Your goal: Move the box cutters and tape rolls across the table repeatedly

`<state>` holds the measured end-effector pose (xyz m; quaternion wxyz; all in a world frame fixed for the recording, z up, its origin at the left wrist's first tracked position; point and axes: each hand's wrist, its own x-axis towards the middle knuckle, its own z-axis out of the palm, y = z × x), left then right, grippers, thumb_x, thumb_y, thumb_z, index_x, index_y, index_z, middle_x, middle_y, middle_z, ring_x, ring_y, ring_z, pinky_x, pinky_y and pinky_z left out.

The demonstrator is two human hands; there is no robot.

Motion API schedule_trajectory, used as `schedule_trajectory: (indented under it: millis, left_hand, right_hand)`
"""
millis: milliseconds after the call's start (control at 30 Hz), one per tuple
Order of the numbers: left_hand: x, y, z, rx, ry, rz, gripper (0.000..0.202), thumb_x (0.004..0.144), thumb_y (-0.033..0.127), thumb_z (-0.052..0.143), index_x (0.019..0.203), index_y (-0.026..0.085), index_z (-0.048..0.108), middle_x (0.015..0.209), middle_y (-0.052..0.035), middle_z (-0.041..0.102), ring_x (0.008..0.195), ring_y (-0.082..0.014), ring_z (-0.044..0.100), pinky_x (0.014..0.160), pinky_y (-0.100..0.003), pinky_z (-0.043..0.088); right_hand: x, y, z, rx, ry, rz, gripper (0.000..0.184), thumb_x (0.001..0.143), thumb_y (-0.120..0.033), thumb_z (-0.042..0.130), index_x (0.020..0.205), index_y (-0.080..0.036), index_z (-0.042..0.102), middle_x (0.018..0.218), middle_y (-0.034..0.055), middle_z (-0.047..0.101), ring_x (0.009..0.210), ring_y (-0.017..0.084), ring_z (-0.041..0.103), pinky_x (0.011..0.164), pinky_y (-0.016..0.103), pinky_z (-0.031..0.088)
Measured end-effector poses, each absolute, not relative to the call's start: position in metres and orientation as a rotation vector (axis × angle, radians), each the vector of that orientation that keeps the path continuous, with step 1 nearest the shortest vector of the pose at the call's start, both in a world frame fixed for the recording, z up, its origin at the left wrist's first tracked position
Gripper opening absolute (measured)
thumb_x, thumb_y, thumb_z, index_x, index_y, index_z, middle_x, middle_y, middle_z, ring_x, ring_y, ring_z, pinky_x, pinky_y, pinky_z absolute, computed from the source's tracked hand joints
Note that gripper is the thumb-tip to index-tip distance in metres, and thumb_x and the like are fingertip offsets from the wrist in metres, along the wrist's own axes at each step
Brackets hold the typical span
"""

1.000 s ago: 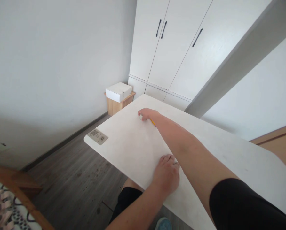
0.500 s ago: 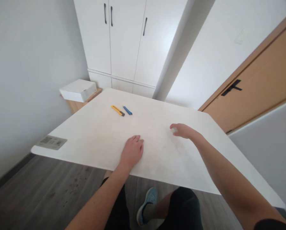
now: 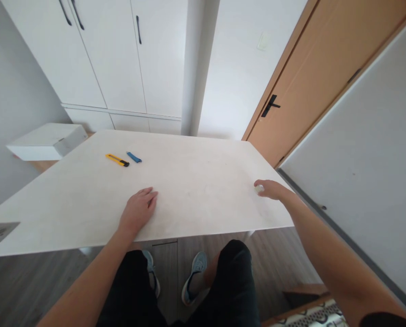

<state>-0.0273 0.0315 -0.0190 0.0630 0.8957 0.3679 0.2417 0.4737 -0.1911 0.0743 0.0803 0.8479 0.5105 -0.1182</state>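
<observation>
1. The worktop is a broad pale slab that looks almost bare and, as far as the picture shows, evenly clean; no crumbs or marks stand out, though its finish is mottled.
2. The left hand lies flat near the front edge, fingers together and stretched forward, holding nothing, seemingly only bracing.
3. The right hand rests at the right corner of the worktop, its fingers curled down over a small whitish object; I judge it pinched against the surface, but it is too small to identify.
4. A yellow utility knife lies well beyond the left fingers, untouched.
5. A blue item sits just beside the knife, farther still from the right fingers.
6. Judging from this, the work with the whitish object has reached the far right corner; whatever remains cannot be read here.
</observation>
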Motion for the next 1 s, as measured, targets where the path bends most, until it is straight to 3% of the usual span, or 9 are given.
schedule_trajectory:
  millis: [1000]
  left_hand:
    - [-0.026,0.029,-0.017,2.727,1.126,0.734,0.048,0.096,0.037,0.036,0.114,0.015,0.075,0.129,-0.0148,0.068,0.120,-0.0283,0.063,0.110,-0.044,0.046]
  right_hand:
    - [0.471,-0.182,0.072,2.486,1.540,-0.281,0.048,0.078,-0.021,0.066,0.126,-0.024,0.065,0.105,0.0094,0.067,0.090,0.023,0.063,0.071,0.029,0.041]
